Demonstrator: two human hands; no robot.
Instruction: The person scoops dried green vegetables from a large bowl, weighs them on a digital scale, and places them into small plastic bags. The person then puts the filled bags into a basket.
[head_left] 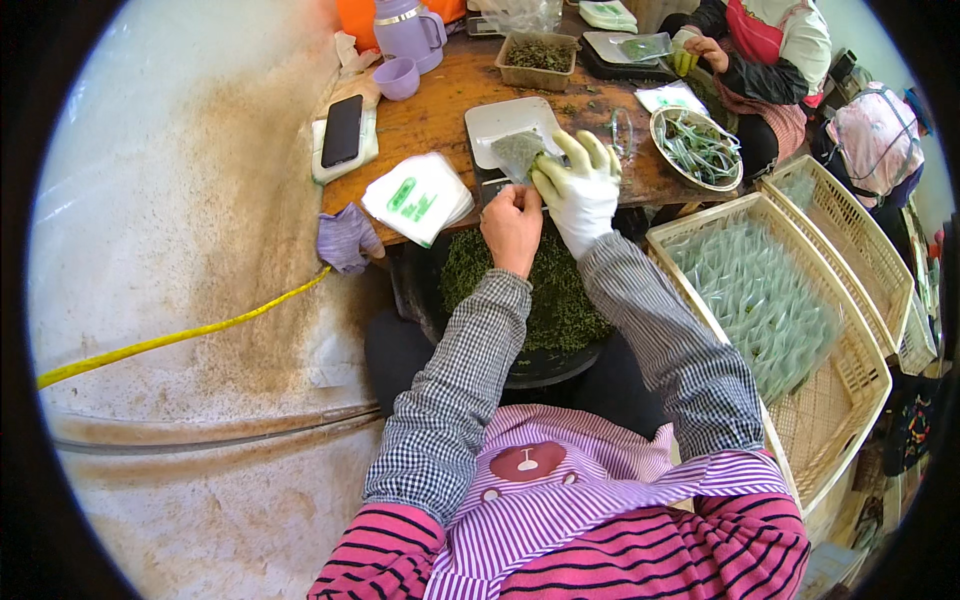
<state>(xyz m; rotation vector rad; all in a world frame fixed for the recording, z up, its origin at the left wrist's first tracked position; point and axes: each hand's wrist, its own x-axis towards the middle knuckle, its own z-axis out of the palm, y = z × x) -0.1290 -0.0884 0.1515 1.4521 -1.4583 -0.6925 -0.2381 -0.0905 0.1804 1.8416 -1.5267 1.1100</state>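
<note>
A small clear plastic bag (pixel 517 150) with green leafy bits in it is tilted over the white pan of a scale (pixel 487 122). My bare left hand (pixel 512 228) pinches the bag's near edge, thumb and fingers pressed together. My right hand (pixel 582 195), in a white glove with yellowish fingertips, is closed on its right side; part of the grip is hidden behind the fingers. Below both hands, a black round tub (pixel 545 378) holds loose small green leaves (pixel 560 300). Just left of the scale lies a stack of flat white bags with green print (pixel 420 195).
Large cream baskets (pixel 868 385) on the right hold many filled bags (pixel 755 300). A round basket of cut strips (pixel 697 150), a phone (pixel 342 130), a purple cup (pixel 396 78) and a jug (pixel 408 35) are on the table. A person's hand (pixel 708 52) works at the far right.
</note>
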